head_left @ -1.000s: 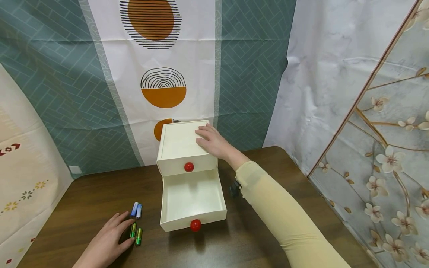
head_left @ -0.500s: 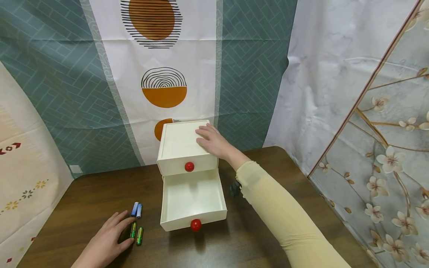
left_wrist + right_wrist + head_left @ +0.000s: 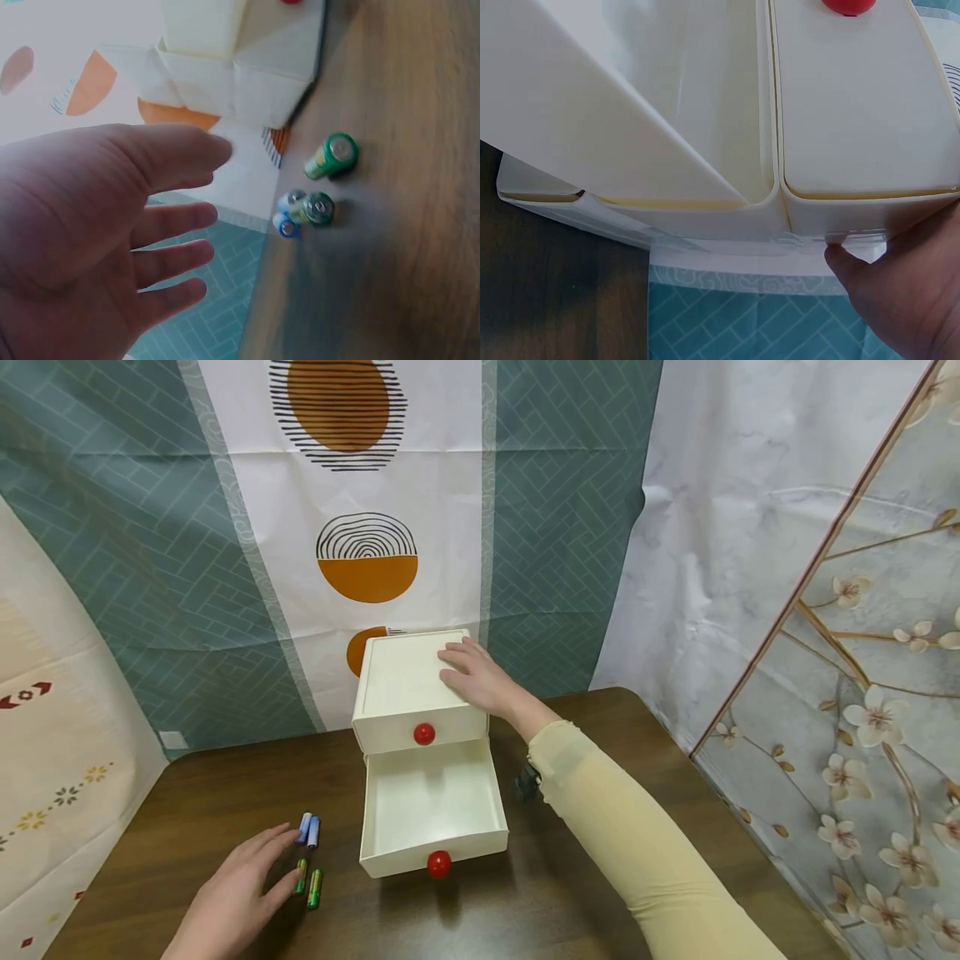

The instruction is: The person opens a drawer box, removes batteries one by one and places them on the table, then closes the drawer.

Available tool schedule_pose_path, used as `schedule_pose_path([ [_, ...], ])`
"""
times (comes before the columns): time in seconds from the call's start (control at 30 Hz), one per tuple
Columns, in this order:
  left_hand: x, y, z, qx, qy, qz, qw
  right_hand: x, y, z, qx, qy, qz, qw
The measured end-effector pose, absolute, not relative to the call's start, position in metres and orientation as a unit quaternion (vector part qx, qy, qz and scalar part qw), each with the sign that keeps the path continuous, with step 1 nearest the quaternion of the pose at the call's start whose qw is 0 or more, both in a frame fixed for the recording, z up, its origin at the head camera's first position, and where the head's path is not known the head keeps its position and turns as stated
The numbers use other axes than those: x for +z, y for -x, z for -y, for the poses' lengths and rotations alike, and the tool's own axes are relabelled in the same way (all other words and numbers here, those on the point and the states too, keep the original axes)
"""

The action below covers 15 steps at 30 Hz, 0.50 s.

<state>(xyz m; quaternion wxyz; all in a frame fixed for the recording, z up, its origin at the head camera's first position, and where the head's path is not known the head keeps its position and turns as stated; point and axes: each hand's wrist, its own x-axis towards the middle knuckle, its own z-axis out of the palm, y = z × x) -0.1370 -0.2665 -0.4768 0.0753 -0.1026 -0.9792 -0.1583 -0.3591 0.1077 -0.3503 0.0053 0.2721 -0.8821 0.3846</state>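
Observation:
My left hand (image 3: 238, 889) hovers beside several batteries, its fingers loosely extended and holding nothing. Two green batteries, a nearer one (image 3: 314, 889) and one partly behind the thumb (image 3: 302, 875), lie on the table. Just beyond them are two blue-and-white batteries (image 3: 313, 832). In the left wrist view a gap separates the hand from the green battery (image 3: 334, 156). My right hand (image 3: 483, 679) rests on the right part of the top of a cream drawer box (image 3: 405, 672). One fingertip (image 3: 840, 259) shows at the box's side in the right wrist view.
Below the closed top drawer (image 3: 390, 732), a lower drawer (image 3: 431, 802) with a red knob (image 3: 438, 864) is pulled out, nothing inside it. A small dark object (image 3: 527, 782) sits partly behind the right sleeve. Patterned cloth (image 3: 555, 527) hangs behind the brown table (image 3: 225, 785).
My left hand has shifted slightly, its thumb moving a little away from me. The right hand, box and drawers look unchanged.

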Motion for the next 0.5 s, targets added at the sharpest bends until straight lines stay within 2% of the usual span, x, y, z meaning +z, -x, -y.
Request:
schedule_pose_path([
  [0.5, -0.453, 0.125, 0.244, -0.221, 0.074, 0.964, 0.131, -0.350, 0.359, -0.108, 0.378, -0.271, 0.885, 0.008],
])
